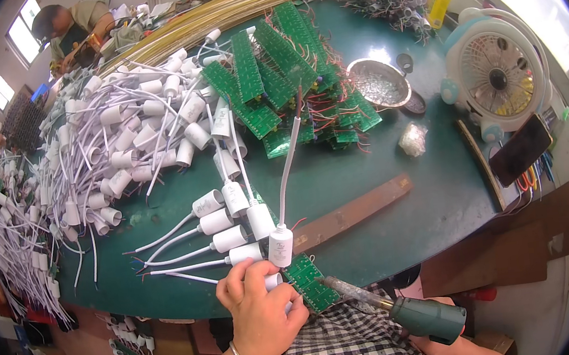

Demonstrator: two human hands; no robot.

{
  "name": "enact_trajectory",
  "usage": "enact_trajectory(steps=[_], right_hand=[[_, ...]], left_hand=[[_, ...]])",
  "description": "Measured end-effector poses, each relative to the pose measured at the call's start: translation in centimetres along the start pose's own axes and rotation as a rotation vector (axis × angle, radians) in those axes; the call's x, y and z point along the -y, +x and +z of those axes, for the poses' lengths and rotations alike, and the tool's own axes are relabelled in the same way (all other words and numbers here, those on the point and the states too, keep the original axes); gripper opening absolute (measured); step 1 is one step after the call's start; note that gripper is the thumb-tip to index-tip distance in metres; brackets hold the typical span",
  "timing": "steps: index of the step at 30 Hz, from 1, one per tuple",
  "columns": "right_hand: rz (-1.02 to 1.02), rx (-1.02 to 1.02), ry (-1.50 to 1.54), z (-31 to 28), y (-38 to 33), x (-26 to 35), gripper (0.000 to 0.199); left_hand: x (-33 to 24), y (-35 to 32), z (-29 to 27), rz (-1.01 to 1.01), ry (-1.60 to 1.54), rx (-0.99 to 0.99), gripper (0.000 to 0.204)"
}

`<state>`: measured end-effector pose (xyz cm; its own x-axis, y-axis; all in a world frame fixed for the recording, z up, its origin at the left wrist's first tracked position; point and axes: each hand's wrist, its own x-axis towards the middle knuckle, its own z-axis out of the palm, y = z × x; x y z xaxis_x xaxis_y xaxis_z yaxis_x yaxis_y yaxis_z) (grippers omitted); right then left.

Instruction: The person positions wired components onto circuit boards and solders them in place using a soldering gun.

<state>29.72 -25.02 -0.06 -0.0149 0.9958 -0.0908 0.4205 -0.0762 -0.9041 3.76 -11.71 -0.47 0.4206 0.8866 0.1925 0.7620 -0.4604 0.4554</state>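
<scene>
So the left hand (264, 314) had its fingers curled around a small white cap (273, 282), right at the near end of a green circuit board (313, 285) by the table's front edge. The right hand (438, 346) gripped a green-handled soldering iron (423, 317), though its fingers were mostly hidden behind the handle. The tip was over the board; couldn't tell if it actually touched. More wired white caps (216, 222) lined up just beyond, next to a brown bar (355, 210), with a pile of green boards (278, 59) further back.
</scene>
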Motion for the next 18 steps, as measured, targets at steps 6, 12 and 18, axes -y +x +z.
enact_trajectory(steps=[6,12,18], right_hand=[[-0.043,-0.055,0.013,0.29,-0.06,-0.57,0.016],[0.009,-0.021,0.068,0.28,-0.07,-0.34,0.017],[0.021,-0.056,0.081,0.39,-0.22,-0.57,0.018]], left_hand=[[-0.02,-0.01,0.00,-0.004,0.009,0.001,0.010],[0.01,0.02,0.01,0.002,0.015,-0.009,0.010],[-0.20,-0.64,-0.85,0.046,0.072,-0.019,0.012]])
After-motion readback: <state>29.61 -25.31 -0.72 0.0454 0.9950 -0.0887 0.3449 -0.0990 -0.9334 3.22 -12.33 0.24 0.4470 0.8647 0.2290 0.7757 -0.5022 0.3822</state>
